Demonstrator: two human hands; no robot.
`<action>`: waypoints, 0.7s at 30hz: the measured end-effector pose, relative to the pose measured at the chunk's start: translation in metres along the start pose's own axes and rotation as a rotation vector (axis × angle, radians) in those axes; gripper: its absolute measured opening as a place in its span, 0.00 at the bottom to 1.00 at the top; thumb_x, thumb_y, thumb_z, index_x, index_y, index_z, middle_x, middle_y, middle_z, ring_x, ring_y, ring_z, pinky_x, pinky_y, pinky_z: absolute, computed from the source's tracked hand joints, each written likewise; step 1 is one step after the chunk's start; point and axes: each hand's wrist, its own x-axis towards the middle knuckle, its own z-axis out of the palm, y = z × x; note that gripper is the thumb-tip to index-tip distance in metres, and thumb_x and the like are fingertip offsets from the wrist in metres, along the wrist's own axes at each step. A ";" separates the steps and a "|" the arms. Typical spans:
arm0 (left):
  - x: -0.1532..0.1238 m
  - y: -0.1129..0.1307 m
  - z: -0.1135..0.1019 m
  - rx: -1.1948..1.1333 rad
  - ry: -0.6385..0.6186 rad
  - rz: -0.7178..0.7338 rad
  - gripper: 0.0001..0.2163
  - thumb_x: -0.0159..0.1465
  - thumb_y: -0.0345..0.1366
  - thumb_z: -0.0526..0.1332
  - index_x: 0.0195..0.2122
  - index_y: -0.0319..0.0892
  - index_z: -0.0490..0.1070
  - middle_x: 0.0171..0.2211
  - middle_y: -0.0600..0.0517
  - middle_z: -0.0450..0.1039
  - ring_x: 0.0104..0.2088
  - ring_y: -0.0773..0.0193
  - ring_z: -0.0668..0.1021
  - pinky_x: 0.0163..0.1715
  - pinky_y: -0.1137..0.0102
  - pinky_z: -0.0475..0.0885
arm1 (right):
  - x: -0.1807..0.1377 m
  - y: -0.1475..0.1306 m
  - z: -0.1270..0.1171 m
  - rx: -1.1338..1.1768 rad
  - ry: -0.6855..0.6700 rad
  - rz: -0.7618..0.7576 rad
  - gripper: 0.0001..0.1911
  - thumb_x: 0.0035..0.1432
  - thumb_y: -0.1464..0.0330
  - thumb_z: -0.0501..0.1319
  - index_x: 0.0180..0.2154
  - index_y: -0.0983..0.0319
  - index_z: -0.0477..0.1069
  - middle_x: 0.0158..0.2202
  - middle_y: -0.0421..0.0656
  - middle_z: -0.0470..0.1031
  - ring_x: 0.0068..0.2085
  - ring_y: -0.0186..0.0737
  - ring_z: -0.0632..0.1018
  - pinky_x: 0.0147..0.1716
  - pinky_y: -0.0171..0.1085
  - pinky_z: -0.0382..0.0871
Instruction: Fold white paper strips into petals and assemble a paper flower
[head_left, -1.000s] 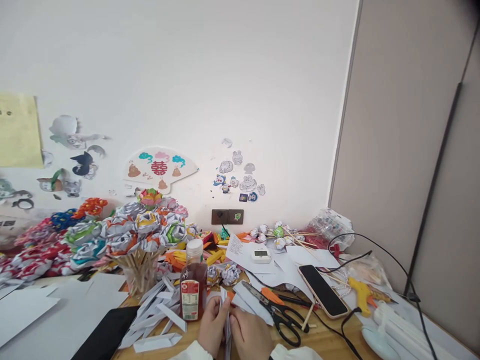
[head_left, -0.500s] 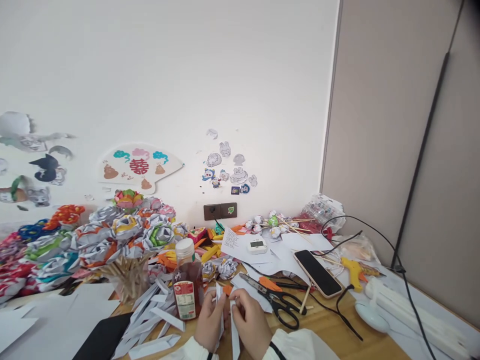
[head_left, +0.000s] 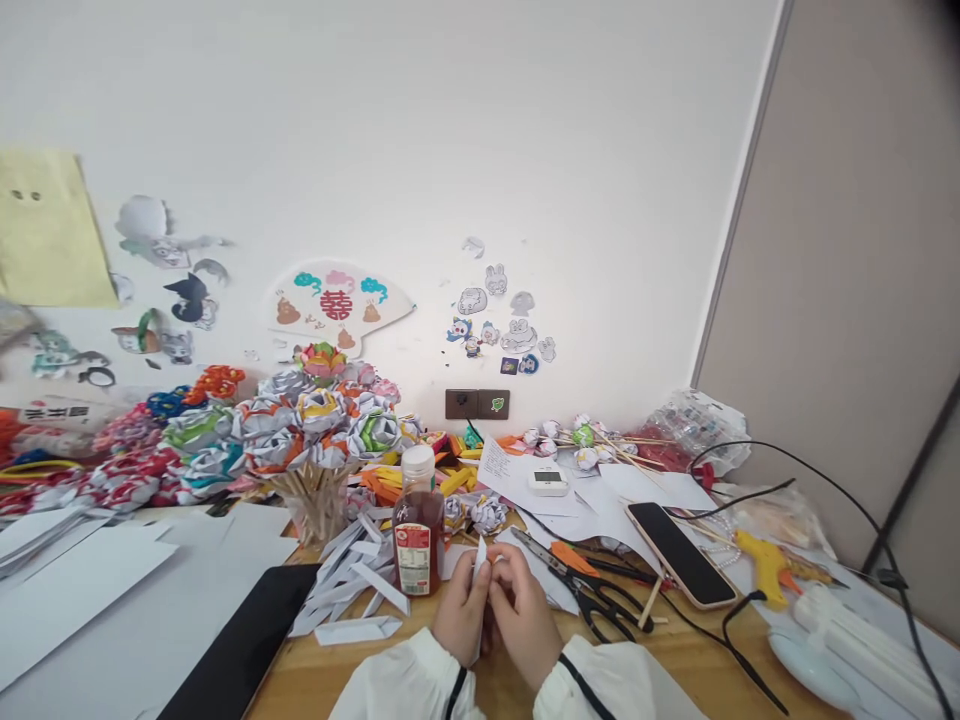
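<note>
At the near edge of the table (head_left: 300,665), mid-frame: left hand (head_left: 459,615) pinches a folded paper strip (head_left: 481,553) upright between thumb and fingers, tip poking out above, probably so the fold stays flat and visible. Right hand (head_left: 529,610) curled in close, fingertips by the strip's edge, likely steadying it; can't tell if it actually grips, underside hidden. Sleeves low, forearms probably propped for steadiness.

Just left, loose folded strips (head_left: 356,575) piled within easy reach, seemingly for quick pickup; bottle (head_left: 418,540) upright between pile and hands. Black flat slab (head_left: 240,640) further left, lying on white sheets. Right side: scissors (head_left: 579,582) lying flat, handles toward the person, handy to grab; phone (head_left: 682,553) face up beyond them, glue gun (head_left: 765,570) on its side, cord trailing.

Farther back: timer (head_left: 548,481) propped on paper, display facing the person, presumably for reading. Stick-filled cup (head_left: 315,520) under the paper flowers (head_left: 322,410), apparently holding stems up so blooms don't crush. Wall behind: socket (head_left: 477,404), cutouts (head_left: 517,335).
</note>
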 end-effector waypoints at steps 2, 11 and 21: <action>0.000 0.000 0.001 -0.042 -0.036 -0.033 0.19 0.51 0.54 0.49 0.34 0.43 0.58 0.09 0.64 0.56 0.05 0.74 0.59 0.04 0.78 0.50 | 0.001 0.001 -0.003 -0.045 0.065 -0.001 0.13 0.51 0.70 0.51 0.42 0.60 0.60 0.26 0.38 0.68 0.25 0.34 0.70 0.26 0.32 0.65; 0.003 -0.001 0.002 -0.187 -0.112 -0.165 0.21 0.45 0.57 0.52 0.26 0.42 0.57 0.05 0.66 0.53 0.03 0.75 0.57 0.02 0.81 0.47 | 0.000 -0.009 -0.015 -0.285 -0.024 -0.153 0.21 0.51 0.74 0.50 0.48 0.57 0.58 0.44 0.44 0.62 0.46 0.39 0.65 0.43 0.36 0.63; 0.003 -0.005 0.003 -0.163 -0.102 -0.183 0.26 0.45 0.59 0.50 0.34 0.41 0.58 0.03 0.65 0.53 0.04 0.72 0.59 0.03 0.80 0.50 | 0.000 -0.004 -0.015 -0.246 -0.031 -0.144 0.11 0.54 0.71 0.49 0.41 0.59 0.61 0.40 0.44 0.66 0.42 0.37 0.68 0.39 0.34 0.65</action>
